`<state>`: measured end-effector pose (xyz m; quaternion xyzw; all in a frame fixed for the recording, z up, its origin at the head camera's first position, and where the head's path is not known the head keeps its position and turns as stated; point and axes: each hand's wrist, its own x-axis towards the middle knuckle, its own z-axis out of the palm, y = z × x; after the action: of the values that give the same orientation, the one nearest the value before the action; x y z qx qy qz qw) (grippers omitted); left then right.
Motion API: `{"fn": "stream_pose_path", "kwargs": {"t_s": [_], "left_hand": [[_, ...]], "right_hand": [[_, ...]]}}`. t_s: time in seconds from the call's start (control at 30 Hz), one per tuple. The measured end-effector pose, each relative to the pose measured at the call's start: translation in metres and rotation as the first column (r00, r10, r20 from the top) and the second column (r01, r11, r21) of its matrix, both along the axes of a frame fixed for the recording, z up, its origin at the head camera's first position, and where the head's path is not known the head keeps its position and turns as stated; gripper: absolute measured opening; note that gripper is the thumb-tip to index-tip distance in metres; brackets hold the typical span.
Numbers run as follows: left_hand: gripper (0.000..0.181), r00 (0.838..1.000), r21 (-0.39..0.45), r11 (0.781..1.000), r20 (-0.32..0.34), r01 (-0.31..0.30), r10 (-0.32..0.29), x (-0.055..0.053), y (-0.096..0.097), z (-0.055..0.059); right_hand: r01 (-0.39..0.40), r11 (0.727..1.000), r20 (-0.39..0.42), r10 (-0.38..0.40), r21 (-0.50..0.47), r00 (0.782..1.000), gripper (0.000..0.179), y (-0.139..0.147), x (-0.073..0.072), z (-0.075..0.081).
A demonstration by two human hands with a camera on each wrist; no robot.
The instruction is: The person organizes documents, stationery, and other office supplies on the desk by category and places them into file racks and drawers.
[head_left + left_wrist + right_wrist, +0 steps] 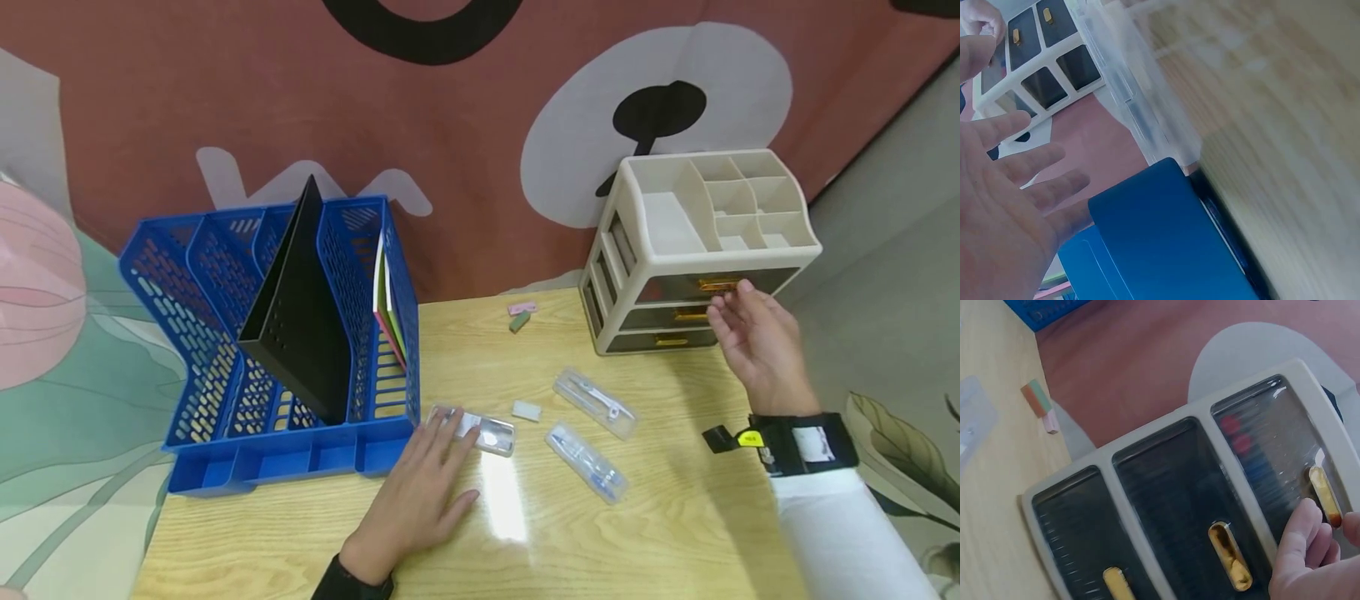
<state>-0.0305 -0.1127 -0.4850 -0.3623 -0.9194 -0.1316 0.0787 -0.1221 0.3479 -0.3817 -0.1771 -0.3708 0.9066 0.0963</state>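
Observation:
At the right, my right hand [761,342] is at the top drawer of a white desktop drawer unit [647,250]. Thumb and fingertips pinch the gold drawer handle [1325,495], with the drawer closed in its frame. My left hand [423,483] lies with fingers extended on a clear plastic case [495,436] beside the blue file rack [285,462]. In the left wrist view its palm and spread fingers show next to the blue rack's corner [1166,237]. A white eraser [527,410] lies just right of that case.
Two more clear cases, one with a compass [596,402] and one with a pen-like tool [587,461], lie mid-table. Farther back are a pink eraser [522,308] and a green one [519,322]. A black folder [307,325] and thin booklets [387,304] stand in the rack.

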Motion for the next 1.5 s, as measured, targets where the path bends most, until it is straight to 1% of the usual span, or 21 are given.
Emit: {"fn": "stream_pose_path", "kwargs": {"t_s": [0.1, 0.23, 0.33, 0.43, 0.5, 0.63, 0.8, 0.87, 1.0, 1.13, 1.3, 1.5], "left_hand": [[0.079, 1.0, 0.016, 1.0, 0.002, -0.004, 0.004, 0.0, 0.0, 0.0], [0.079, 1.0, 0.016, 1.0, 0.015, -0.021, 0.02, 0.0, -0.002, -0.002], [0.079, 1.0, 0.024, 0.999, 0.015, -0.025, 0.025, 0.0, -0.002, -0.004], [0.078, 1.0, 0.034, 0.999, 0.005, -0.023, 0.023, 0.0, -0.002, -0.006], [0.078, 1.0, 0.039, 0.999, 0.002, -0.022, 0.022, 0.0, -0.001, -0.006], [0.078, 1.0, 0.029, 0.999, 0.012, -0.023, 0.022, -0.001, 0.001, -0.007], [0.076, 1.0, 0.023, 1.0, 0.014, -0.01, 0.01, -0.005, 0.005, -0.007], [0.076, 1.0, 0.029, 1.0, 0.011, -0.004, 0.003, -0.007, 0.008, -0.007], [0.076, 1.0, 0.039, 0.999, 0.014, 0.001, -0.002, -0.011, 0.014, -0.007], [0.076, 1.0, 0.04, 0.999, 0.022, 0.001, -0.002, -0.012, 0.019, -0.005], [0.076, 1.0, 0.041, 0.999, 0.021, 0.008, -0.009, -0.013, 0.023, -0.005], [0.076, 0.999, 0.029, 1.0, 0.034, 0.001, -0.002, -0.015, 0.025, -0.005]], "right_hand": [[-0.006, 1.0, 0.02, 0.006, 0.004, 1.0, 0.035, 0.003, 0.006, -0.006], [-0.01, 1.0, 0.055, 0.009, 0.027, 0.998, 0.035, 0.007, 0.013, -0.015], [-0.005, 0.999, 0.07, 0.003, 0.032, 0.998, 0.031, 0.008, 0.016, -0.023], [-0.008, 1.0, 0.06, 0.009, -0.021, 0.998, 0.02, 0.008, 0.017, -0.031], [-0.027, 0.998, 0.054, 0.031, -0.059, 0.998, 0.017, 0.007, 0.016, -0.035], [-0.07, 0.988, 0.057, 0.078, -0.139, 0.995, 0.021, 0.006, 0.012, -0.041], [-0.105, 0.97, 0.049, 0.119, -0.219, 0.992, 0.024, 0.002, 0.006, -0.045], [-0.114, 0.966, 0.039, 0.126, -0.231, 0.991, 0.023, -0.001, 0.003, -0.046], [-0.11, 0.96, 0.023, 0.12, -0.258, 0.993, 0.02, -0.006, -0.002, -0.047], [-0.081, 0.959, 0.036, 0.094, -0.271, 0.995, 0.023, -0.01, -0.005, -0.046], [-0.038, 0.961, 0.054, 0.054, -0.274, 0.997, 0.025, -0.011, -0.004, -0.046], [-0.014, 0.966, 0.063, 0.032, -0.258, 0.997, 0.024, -0.012, 0.004, -0.046]]}}
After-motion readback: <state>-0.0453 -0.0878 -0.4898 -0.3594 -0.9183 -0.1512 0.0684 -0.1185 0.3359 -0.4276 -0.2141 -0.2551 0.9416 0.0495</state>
